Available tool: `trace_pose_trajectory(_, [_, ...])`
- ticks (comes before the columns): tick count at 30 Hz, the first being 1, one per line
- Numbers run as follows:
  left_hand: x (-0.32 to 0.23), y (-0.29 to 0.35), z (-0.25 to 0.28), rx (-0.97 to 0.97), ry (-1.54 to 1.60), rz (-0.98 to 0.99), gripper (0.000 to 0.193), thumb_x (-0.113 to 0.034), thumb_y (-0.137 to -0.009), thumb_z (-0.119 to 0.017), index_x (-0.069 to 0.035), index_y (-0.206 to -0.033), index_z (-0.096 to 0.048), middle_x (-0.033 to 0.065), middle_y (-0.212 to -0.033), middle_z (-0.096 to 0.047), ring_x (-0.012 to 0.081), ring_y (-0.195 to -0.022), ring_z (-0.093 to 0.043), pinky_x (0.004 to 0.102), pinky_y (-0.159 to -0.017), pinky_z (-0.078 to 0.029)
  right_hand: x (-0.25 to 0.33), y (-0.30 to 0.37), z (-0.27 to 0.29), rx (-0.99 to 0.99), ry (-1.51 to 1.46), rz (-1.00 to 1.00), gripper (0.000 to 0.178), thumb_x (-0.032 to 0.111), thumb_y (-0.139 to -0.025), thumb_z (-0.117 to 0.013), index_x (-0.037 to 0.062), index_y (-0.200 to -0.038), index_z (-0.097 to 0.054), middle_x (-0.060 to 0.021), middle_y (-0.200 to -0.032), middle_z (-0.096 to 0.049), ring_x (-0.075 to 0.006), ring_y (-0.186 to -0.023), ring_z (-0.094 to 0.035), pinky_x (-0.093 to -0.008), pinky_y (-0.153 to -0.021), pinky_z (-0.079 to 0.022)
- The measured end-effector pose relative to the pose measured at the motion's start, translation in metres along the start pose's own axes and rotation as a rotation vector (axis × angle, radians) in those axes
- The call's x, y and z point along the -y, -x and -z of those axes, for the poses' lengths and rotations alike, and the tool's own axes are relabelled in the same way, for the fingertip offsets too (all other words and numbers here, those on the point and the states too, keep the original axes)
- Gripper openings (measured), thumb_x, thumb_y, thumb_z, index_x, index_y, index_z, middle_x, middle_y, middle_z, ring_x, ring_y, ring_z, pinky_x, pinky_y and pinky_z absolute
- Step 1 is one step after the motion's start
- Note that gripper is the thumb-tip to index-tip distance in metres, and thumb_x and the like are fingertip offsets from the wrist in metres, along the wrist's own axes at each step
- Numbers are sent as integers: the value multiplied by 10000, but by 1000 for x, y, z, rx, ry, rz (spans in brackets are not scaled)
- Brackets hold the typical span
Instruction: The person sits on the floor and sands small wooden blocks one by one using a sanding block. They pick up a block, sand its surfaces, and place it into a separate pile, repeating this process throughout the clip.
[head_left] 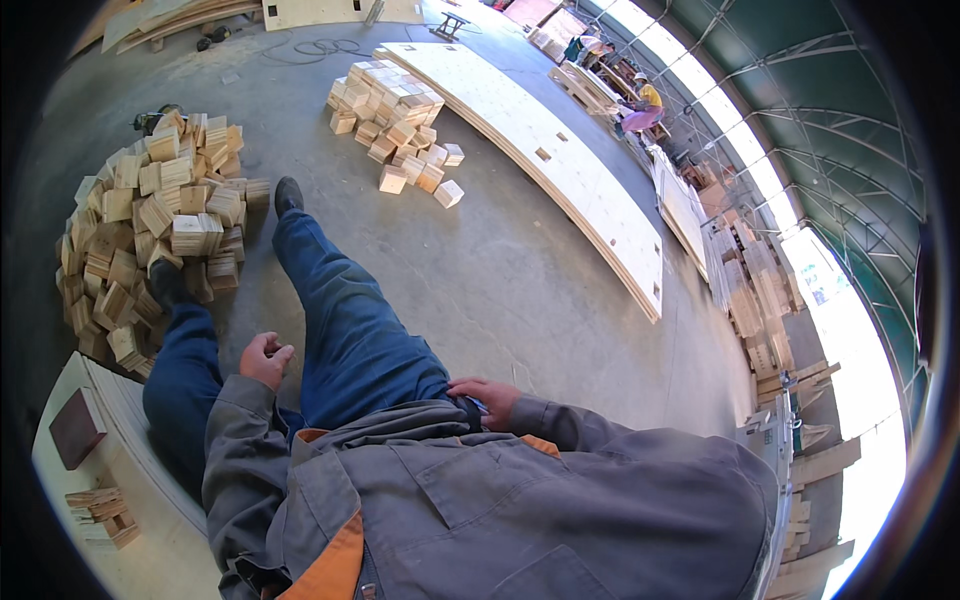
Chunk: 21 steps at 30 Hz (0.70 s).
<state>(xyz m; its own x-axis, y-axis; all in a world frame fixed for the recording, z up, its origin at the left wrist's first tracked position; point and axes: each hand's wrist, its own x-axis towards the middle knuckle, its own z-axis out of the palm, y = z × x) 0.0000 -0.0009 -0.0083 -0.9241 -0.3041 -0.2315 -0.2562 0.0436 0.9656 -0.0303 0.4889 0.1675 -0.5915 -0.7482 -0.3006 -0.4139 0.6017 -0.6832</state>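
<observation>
My left hand (267,361) hangs beside my left thigh, its fingers loosely curled and thumb a little apart, with nothing visible in it. At my right hip, my right hand (490,399) rests by the waist of my blue jeans (350,310), fingers bent. A small pale bluish thing shows under its palm; I cannot make out what it is. In front of my left foot lies a big heap of wooden blocks (160,200), which the boot touches or overlaps. Farther ahead is a smaller, partly stacked pile of blocks (390,110). Both hands are apart from the blocks.
Beside me at left stands a stack of plywood sheets (150,470), with a dark reddish-brown flat piece (77,429) and a wood offcut (104,517) on top. A long plywood panel (540,150) lies ahead right. Two people (642,105) work far off; timber stacks (755,290) line the right.
</observation>
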Motion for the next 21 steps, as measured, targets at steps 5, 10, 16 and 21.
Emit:
trace_pose_trajectory(5, [-14, 6, 1, 6, -43, 14, 562, -163, -1025, -819, 76, -1485, -600, 201, -1268, -752, 272, -1123, -746, 392, -973, -617, 0, 12, 5, -43, -3, 26, 535, 75, -792, -853, 78, -1305, -702, -172, -1400, -664, -392, -1334, -643, -436, -1145, -537])
trace_pose_trajectory(10, [-8, 5, 1, -7, -44, -9, 555, -171, -1020, -826, 69, -1472, -612, 195, -1253, -762, 272, -1114, -751, 393, -972, -617, 1, 29, -1, -75, 88, -164, 440, 146, -870, -884, 80, -1266, -703, -161, -1335, -688, -365, -1271, -674, -427, -1085, -571])
trace_pose_trajectory(16, [-17, 8, 0, -5, -91, -9, 530, -174, -1011, -838, 67, -1437, -635, 185, -1229, -773, 266, -1108, -751, 393, -966, -618, 23, 2, -19, -336, 115, -201, 412, 203, -894, -863, 106, -1260, -699, -178, -1337, -690, -421, -1256, -680, -457, -1055, -582])
trace_pose_trajectory(21, [-4, 3, 7, -7, -55, -12, 540, -174, -1007, -840, 69, -1444, -634, 194, -1243, -768, 271, -1110, -752, 394, -968, -620, 18, -26, -20, -262, 133, -133, 493, 212, -910, -857, 118, -1359, -675, -198, -1425, -659, -446, -1299, -670, -471, -1080, -571])
